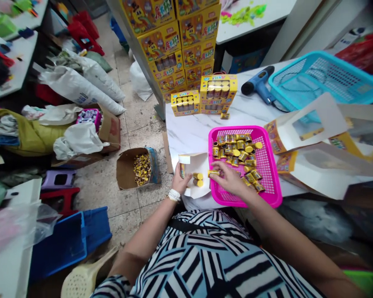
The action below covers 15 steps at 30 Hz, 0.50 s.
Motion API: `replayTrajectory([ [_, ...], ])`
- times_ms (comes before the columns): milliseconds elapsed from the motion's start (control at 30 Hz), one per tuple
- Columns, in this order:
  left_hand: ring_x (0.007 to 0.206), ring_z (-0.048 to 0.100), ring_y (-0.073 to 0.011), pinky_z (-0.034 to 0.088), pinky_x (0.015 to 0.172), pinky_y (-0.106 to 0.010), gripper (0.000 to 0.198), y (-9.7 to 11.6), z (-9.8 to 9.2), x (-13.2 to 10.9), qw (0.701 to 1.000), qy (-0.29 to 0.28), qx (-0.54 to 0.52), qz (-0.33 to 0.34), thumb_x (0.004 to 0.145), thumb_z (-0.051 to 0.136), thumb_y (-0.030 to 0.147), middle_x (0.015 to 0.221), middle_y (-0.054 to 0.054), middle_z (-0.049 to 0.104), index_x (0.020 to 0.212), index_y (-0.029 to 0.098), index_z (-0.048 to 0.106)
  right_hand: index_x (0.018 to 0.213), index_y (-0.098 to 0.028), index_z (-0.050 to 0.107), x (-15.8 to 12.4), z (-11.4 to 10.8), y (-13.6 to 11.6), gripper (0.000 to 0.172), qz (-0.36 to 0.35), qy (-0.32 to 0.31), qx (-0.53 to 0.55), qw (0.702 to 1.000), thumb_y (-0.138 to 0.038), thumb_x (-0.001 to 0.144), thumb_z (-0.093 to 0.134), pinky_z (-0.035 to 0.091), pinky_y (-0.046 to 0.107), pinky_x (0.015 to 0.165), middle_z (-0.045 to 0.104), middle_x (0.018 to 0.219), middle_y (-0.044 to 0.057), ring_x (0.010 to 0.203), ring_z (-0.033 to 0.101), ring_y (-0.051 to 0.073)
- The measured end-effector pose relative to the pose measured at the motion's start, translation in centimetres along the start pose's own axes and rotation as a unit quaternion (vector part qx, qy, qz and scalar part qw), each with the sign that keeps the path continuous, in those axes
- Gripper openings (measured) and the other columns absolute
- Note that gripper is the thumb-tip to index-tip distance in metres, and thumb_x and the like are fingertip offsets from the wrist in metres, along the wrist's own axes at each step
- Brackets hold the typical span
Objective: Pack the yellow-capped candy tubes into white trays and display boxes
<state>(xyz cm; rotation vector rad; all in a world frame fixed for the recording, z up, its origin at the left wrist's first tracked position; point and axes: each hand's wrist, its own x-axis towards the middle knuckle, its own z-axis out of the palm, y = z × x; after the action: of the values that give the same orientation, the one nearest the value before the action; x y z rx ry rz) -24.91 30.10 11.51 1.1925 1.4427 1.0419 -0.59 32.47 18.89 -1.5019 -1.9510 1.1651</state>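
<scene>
My left hand (180,181) grips the left side of an open white carton (196,162) lying on the marble table, with two small yellow-capped cans (198,179) inside it. My right hand (228,178) reaches over the pink basket (269,182) and pinches one small yellow can (214,172) at its near left corner. The basket holds several loose gold and yellow cans (236,150).
Filled yellow display boxes (218,89) stand at the table's far edge, with a blue heat gun (258,85) and a teal basket (326,78) to the right. Flat unfolded cartons (311,124) lie right of the pink basket. On the floor a cardboard box (138,167) holds more cans.
</scene>
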Motion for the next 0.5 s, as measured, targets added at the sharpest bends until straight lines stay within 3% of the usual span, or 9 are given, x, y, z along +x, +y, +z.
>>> replayTrajectory([
  [100,0.138,0.047,-0.0312,0.036,0.116,-0.047,0.093,0.3,0.2,-0.1,1.000,0.004,-0.016,0.003,0.079,0.069,0.062,0.149,-0.016,0.048,0.153,0.020,0.029,0.145,-0.025,0.046,0.7,0.7,-0.1,0.046,-0.042,-0.021,-0.161,0.986,-0.033,0.100,0.045,0.046,0.035,0.088,0.065,0.109,0.009,0.100,0.059,0.023],
  [200,0.138,0.047,-0.0312,0.036,0.116,-0.047,0.093,0.7,0.3,-0.2,0.999,0.011,-0.030,0.007,0.079,0.068,0.063,0.149,-0.016,0.048,0.152,0.020,0.031,0.134,-0.026,0.058,0.6,0.6,0.4,0.038,-0.081,-0.057,-0.320,0.942,-0.034,0.101,0.042,0.042,0.035,0.087,0.063,0.107,0.010,0.100,0.055,0.025],
  [300,0.138,0.046,-0.0315,0.034,0.117,-0.047,0.093,1.0,0.1,-0.4,0.999,0.022,-0.042,-0.003,0.079,0.066,0.066,0.149,-0.017,0.047,0.151,0.019,0.031,0.116,-0.020,0.064,0.1,0.0,0.6,0.026,-0.078,-0.092,-0.364,0.923,-0.028,0.097,0.048,0.041,0.035,0.084,0.065,0.098,0.011,0.096,0.055,0.026],
  [367,0.138,0.047,-0.0316,0.035,0.117,-0.047,0.093,1.0,0.0,-0.5,0.999,0.021,-0.045,-0.008,0.079,0.064,0.068,0.149,-0.018,0.047,0.151,0.018,0.031,0.106,-0.019,0.062,0.1,-0.2,0.3,0.018,-0.057,-0.059,-0.331,0.940,-0.025,0.093,0.052,0.041,0.034,0.082,0.065,0.093,0.009,0.092,0.056,0.026],
  [500,0.136,0.048,-0.0322,0.036,0.116,-0.048,0.093,0.9,-0.1,-0.2,0.999,0.014,-0.040,-0.014,0.078,0.066,0.067,0.148,-0.017,0.049,0.150,0.019,0.032,0.097,-0.020,0.055,1.4,1.7,-1.5,0.014,-0.048,0.107,-0.171,0.978,-0.029,0.087,0.059,0.045,0.031,0.079,0.061,0.095,0.007,0.089,0.057,0.022],
])
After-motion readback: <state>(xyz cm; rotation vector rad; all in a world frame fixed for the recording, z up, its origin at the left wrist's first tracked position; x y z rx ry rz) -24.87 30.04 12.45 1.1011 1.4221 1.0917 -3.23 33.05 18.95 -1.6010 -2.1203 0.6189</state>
